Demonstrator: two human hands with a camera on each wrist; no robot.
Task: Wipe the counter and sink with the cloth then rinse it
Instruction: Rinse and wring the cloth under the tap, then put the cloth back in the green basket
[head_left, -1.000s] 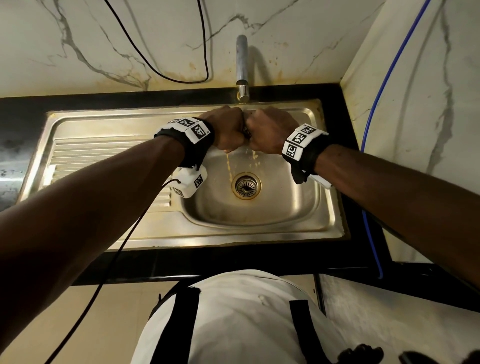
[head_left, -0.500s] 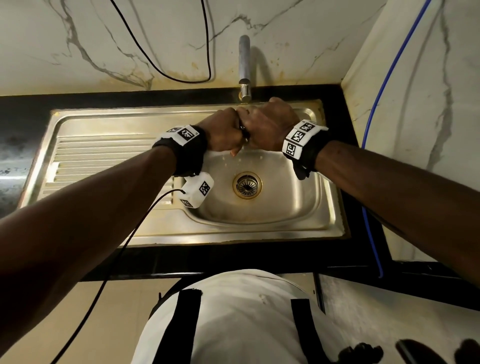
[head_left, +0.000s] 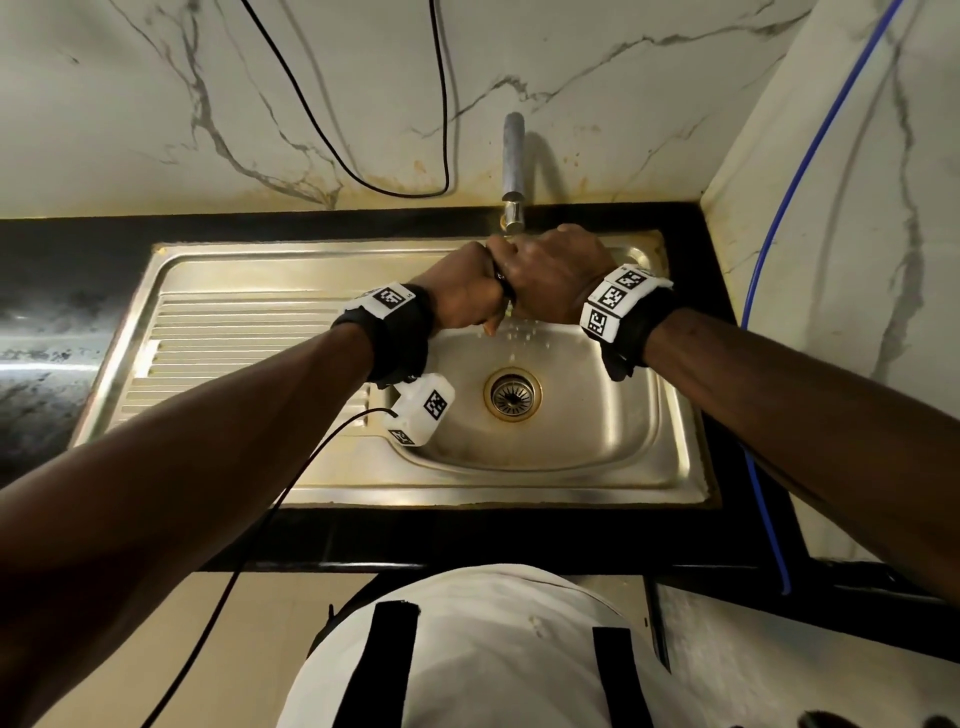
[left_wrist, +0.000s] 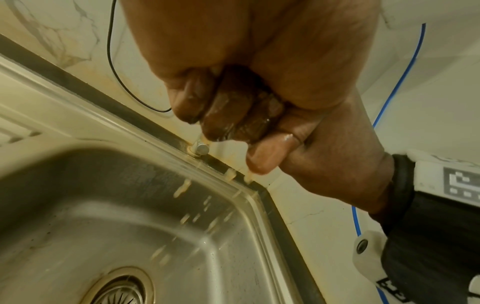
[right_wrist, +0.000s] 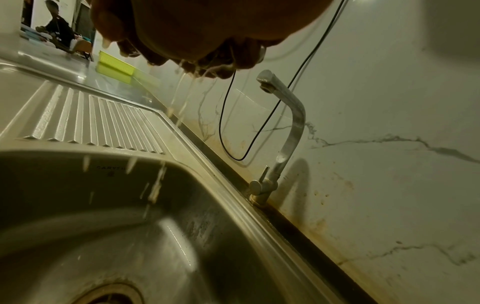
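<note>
Both hands are clenched fist to fist above the steel sink (head_left: 571, 452), just in front of the tap (head_left: 513, 166). Between the fists shows only a sliver of the dark wet cloth (head_left: 503, 285); my left hand (head_left: 462, 299) and right hand (head_left: 553, 275) each grip one end of it. In the left wrist view the cloth (left_wrist: 259, 115) bulges out between curled wet fingers. Cloudy drops fall from it into the basin, towards the drain (head_left: 511, 393). No water comes from the tap spout (right_wrist: 266, 81).
The ribbed drainboard (head_left: 234, 343) lies left of the basin, with black counter (head_left: 47, 317) beyond it. A black cable (head_left: 441, 130) hangs on the marble wall and a blue hose (head_left: 769, 244) runs down the right wall. A yellow-green object (right_wrist: 115, 65) sits far along the counter.
The fists have twisted against each other: my right hand has rolled over the top towards the tap, and my left wrist has turned. The thin stream of dirty water has broken into scattered drops.
</note>
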